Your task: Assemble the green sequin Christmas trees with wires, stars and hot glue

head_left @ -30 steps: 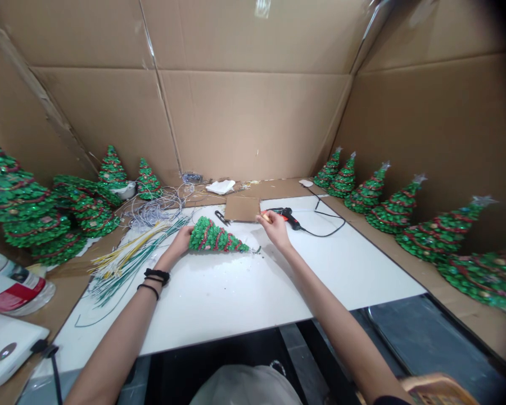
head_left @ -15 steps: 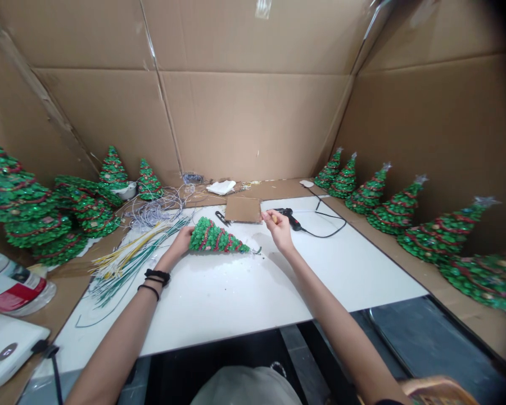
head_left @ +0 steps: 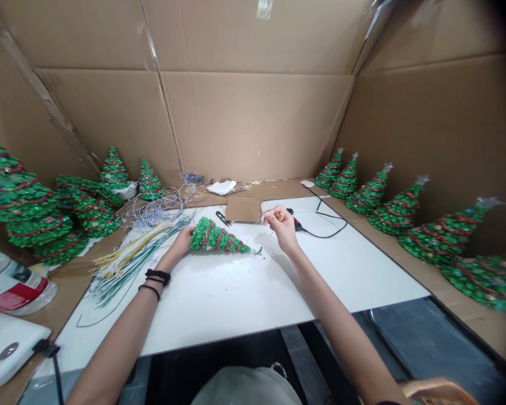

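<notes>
On the white board (head_left: 236,287), a small green tree with red garland (head_left: 219,237) lies on its side, its tip pointing right. My left hand (head_left: 184,242) is closed around its base end. To the right of the tip, my right hand (head_left: 280,225) is raised with its fingers pinched on a small, thin tool with a yellowish handle; the tool's exact kind is unclear. A square piece of cardboard (head_left: 243,210) lies just left of that hand, and a black glue gun (head_left: 297,225) is partly hidden behind it.
Star-topped trees (head_left: 394,208) line the right side, and more trees (head_left: 93,211) stand at the left. Green and yellow wires (head_left: 130,253) and tangled clear strands (head_left: 156,208) lie near my left forearm. Black cutters (head_left: 222,218), a bottle (head_left: 14,284) and a white device (head_left: 10,349) are also there.
My right hand has shifted slightly right and its wrist has turned a little. The left hand and the tree it holds have hardly moved.
</notes>
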A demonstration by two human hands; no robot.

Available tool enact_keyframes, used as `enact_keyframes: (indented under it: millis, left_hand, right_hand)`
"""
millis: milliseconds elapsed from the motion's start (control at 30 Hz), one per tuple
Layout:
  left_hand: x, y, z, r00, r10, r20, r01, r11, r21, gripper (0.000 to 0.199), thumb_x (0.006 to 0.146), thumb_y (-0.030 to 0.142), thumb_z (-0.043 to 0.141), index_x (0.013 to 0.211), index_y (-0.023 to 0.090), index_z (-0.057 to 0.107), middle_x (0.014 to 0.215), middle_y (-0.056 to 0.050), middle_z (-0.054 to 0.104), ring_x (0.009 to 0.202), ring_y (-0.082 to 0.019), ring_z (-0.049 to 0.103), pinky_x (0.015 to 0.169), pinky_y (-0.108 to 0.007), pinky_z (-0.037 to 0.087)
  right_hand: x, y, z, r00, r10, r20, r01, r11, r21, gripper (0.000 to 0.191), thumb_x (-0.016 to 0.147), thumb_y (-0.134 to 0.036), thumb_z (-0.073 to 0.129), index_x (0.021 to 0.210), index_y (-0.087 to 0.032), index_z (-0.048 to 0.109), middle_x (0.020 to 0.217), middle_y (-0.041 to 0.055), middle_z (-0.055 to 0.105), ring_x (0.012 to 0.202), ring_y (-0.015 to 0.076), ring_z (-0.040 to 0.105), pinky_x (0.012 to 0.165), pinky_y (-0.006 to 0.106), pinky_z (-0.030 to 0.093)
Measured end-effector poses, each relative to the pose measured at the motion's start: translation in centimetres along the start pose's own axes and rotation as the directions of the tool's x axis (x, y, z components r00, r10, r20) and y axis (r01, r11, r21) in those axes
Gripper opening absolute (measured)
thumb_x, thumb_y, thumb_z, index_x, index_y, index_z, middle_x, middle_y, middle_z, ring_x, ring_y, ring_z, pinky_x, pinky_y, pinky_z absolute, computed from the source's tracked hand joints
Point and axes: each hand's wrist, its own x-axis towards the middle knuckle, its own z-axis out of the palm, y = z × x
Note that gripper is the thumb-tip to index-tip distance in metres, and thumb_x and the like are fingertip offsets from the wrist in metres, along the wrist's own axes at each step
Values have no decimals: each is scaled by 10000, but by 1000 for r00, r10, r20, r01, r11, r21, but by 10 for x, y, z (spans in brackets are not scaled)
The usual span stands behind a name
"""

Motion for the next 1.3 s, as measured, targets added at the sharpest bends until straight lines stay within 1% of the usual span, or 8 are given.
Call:
enact_keyframes:
  millis: [333, 533, 733, 933, 1033, 1133, 1200, 1300]
  left_hand:
    - [-1, 3, 0, 999, 36, 18, -36, 999, 41, 204, 631, 310, 640, 602, 111, 676, 584, -14, 652, 620, -180, 568, 657, -268, 468]
    - [0, 2, 1, 999, 38, 2, -38, 998, 49, 225, 637, 325, 630, 559, 116, 659, 554, -12, 635, 594, -171, 549, 639, -263, 462]
    - [-1, 4, 2, 999, 33, -8, -33, 998, 45, 263, 665, 335, 601, 529, 114, 644, 535, -14, 623, 582, -164, 539, 605, -251, 458]
    - [-1, 4, 2, 999, 41, -3, -41, 998, 42, 248, 660, 326, 606, 544, 112, 654, 552, -15, 635, 593, -169, 547, 618, -258, 467]
    - [-1, 4, 1, 999, 43, 7, -43, 998, 47, 201, 632, 297, 637, 567, 109, 665, 572, -14, 649, 597, -169, 557, 643, -264, 473]
    - [-1, 5, 1, 999, 41, 8, -41, 998, 51, 175, 619, 281, 651, 605, 109, 681, 598, -15, 663, 623, -178, 573, 670, -272, 480]
    - [-1, 5, 1, 999, 41, 3, -41, 998, 51, 187, 634, 292, 640, 614, 112, 686, 603, -17, 666, 633, -183, 578, 675, -276, 482]
    - [-1, 5, 2, 999, 43, -1, -42, 998, 50, 225, 656, 321, 620, 582, 116, 676, 582, -17, 657, 609, -179, 568, 647, -271, 476]
  right_hand:
    - [7, -10, -9, 997, 31, 69, -38, 993, 115, 399, 761, -582, 598, 729, -186, 552, 587, 26, 641, 418, 70, 243, 396, 223, 162]
    - [10, -10, -14, 991, 5, -131, 12, 992, 129, 446, 686, -548, 695, 597, -202, 428, 474, -57, 481, 387, 48, 240, 385, 206, 151]
    - [13, -13, -21, 978, -78, -196, 114, 977, 180, 326, 730, -498, 672, 793, -202, 550, 618, -32, 574, 419, 52, 276, 396, 200, 176]
    - [15, -11, -24, 945, -64, -320, 114, 983, 140, 471, 793, -540, 570, 533, -197, 378, 454, -54, 358, 406, 59, 261, 371, 211, 140]
    - [11, -12, -21, 988, -80, -130, 90, 993, 77, 260, 715, -421, 691, 785, -212, 555, 665, -39, 496, 430, 44, 284, 361, 206, 173]
    - [9, -12, -17, 997, -61, -40, 63, 997, 35, 493, 702, -353, 702, 1151, -311, 501, 886, -28, 536, 442, 35, 312, 360, 205, 218]
    - [10, -10, -17, 997, -22, -72, 25, 999, 45, 456, 771, -431, 610, 1193, -316, 479, 917, -14, 543, 453, 43, 364, 363, 207, 251]
    - [13, -5, -20, 989, 0, -147, 7, 999, 49, 377, 831, -564, 452, 1035, -262, 545, 860, 6, 579, 554, 90, 509, 456, 222, 379]
